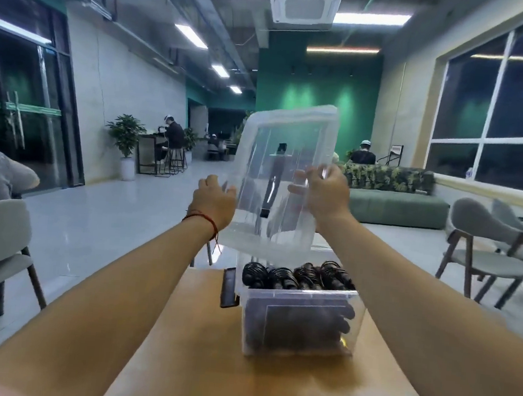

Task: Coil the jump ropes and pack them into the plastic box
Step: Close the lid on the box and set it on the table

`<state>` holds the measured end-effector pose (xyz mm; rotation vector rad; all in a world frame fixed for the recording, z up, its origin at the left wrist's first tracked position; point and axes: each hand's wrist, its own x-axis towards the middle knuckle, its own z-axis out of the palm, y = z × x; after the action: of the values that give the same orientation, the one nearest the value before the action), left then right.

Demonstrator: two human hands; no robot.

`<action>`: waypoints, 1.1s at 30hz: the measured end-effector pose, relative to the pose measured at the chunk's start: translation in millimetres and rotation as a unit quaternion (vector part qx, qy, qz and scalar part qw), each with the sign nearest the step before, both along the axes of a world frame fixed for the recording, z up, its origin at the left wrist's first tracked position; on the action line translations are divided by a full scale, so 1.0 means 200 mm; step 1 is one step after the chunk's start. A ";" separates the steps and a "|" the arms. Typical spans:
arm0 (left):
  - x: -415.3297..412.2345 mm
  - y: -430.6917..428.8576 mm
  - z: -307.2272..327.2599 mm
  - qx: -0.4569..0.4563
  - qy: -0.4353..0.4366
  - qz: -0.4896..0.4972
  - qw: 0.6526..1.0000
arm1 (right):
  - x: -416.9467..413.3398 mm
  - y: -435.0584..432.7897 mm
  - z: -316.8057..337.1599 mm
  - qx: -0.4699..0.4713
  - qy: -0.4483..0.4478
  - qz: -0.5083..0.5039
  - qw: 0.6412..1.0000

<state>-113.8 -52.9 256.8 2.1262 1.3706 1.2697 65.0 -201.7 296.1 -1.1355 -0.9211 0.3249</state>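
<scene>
**Head view.** The left hand [213, 199] and right hand [321, 194], held apart, each grip one side edge of a clear rectangular plastic lid [288, 143]. The lid is raised and tilted above the transparent plastic box [299, 326]. The box stands on a tan wooden table [205, 368] and is filled with coiled black jump ropes [297, 276], whose top row of ribbed coils rises above the rim. A black latch [229, 287] sits at the box's left side.

Packing appears complete, and closing is judged to be the step in hand. To do it well, the lid should be levelled, squared to the rim and lowered evenly. The protruding coils should be pressed down first so that no loop is trapped under the lip.

The lid is thin and glossy, with rounded corners and a raised lip, and is probably flexible. The ropes look springy and may push back against it.
</scene>
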 end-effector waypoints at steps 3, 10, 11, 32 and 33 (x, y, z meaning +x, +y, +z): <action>0.16 -0.14 0.07 0.131 -0.083 -0.044 0.987 | 0.16 -0.09 0.04 -0.012 -0.244 -0.115 0.963; 0.24 -0.34 0.25 0.541 0.121 -0.049 0.831 | 0.29 -0.22 0.00 -0.071 -0.614 -0.248 0.746; 0.25 -0.35 0.24 0.546 0.202 -0.045 0.812 | 0.31 -0.22 -0.02 -0.070 -0.638 -0.249 0.726; 0.19 -0.25 -0.54 -0.043 0.397 -0.218 0.891 | 0.53 -0.27 -0.40 -0.529 -0.533 0.042 0.659; 0.19 -0.25 -0.57 -0.002 0.420 -0.198 0.885 | 0.54 -0.25 -0.42 -0.522 -0.506 0.047 0.685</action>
<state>-75.4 -102.7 142.2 2.8994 1.0592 0.1508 172.5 -251.5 212.6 -2.4648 -1.8827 0.2904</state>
